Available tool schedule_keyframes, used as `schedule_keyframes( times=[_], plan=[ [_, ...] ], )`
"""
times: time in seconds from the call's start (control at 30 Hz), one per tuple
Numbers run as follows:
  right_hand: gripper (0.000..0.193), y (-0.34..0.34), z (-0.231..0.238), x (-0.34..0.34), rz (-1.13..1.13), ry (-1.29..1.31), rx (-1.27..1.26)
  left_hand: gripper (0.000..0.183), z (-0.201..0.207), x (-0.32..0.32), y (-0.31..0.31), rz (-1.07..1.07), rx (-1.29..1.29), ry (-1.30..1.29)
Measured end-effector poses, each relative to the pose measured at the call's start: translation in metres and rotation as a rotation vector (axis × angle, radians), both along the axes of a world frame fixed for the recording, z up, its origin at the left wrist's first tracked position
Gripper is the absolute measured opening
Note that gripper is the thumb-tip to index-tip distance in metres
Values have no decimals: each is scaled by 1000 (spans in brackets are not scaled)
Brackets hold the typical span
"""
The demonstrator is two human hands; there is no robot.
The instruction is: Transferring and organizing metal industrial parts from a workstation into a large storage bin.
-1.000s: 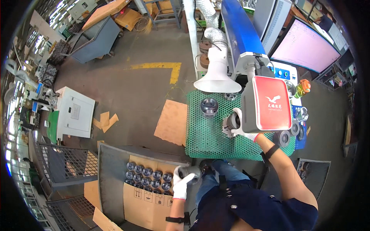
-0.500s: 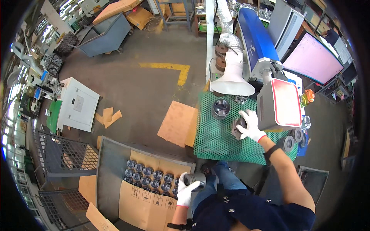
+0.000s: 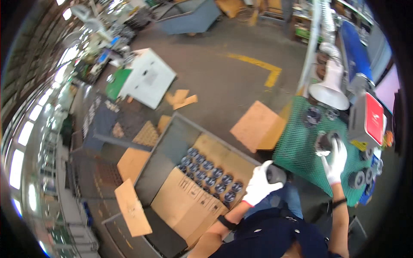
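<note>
My left hand [image 3: 259, 185], in a white glove, is closed around a grey metal piston [image 3: 276, 175] just beyond the crate's right edge, above my legs. My right hand [image 3: 337, 160], also gloved, reaches onto the green mesh mat [image 3: 297, 144]. Its thumb and fingers are on another piston [image 3: 322, 142], which seems to lie on its side; blur hides the exact contact. Farther back on the mat stands a third piston [image 3: 311, 117], open end up. Several pistons [image 3: 209, 165] sit in rows in the cardboard-lined metal crate [image 3: 148, 150] to my left.
A white fume hood [image 3: 329, 92] and a blue machine arm [image 3: 355, 47] stand behind the mat. Right of my hand is a grey box with a red-framed panel [image 3: 365, 118], with dark rings [image 3: 357, 178] nearer me. Cardboard [image 3: 251, 124] juts between crate and table.
The whole view has swung, shifting the scene rightward. My left hand has lifted its piston off to the crate's right side. My right hand stays at the piston on the mat.
</note>
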State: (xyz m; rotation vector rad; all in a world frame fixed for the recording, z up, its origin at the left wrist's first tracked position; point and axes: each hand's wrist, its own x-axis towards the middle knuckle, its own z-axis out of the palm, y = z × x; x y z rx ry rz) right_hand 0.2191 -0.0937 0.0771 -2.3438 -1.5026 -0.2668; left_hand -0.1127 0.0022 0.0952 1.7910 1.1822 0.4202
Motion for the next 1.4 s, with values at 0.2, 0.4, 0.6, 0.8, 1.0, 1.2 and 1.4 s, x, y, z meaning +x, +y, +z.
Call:
schedule_keyframes(
  times=[0.2, 0.4, 0.6, 0.8, 1.0, 1.2, 1.4],
  plan=[
    [61, -71, -64, -38, 33, 496, -145, 100, 12, -4, -9, 81, -125, -3],
    [48, -55, -8, -91, 43, 1811, -181, 100, -49, 14, -16, 107, -288, -287],
    [44, -52, 15, -130, 71, 2219, -107, 76, -41, 37, -35, 200, -1046, -605],
    [33, -23, 13, -128, -91, 1551, -399, 94, -116, 18, -47, 58, -1048, -402],
    [32, 45, -18, -76, 427, 243, -255, 57, -88, -18, -30, 110, -882, -407],
    [25, 112, -39, -34, 414, 24, -278, 56, -93, -27, -41, 146, -834, -324],
    [52, 86, -2, -49, 375, 93, -197, 55, -93, -4, -47, 91, -860, -187]
  ],
)
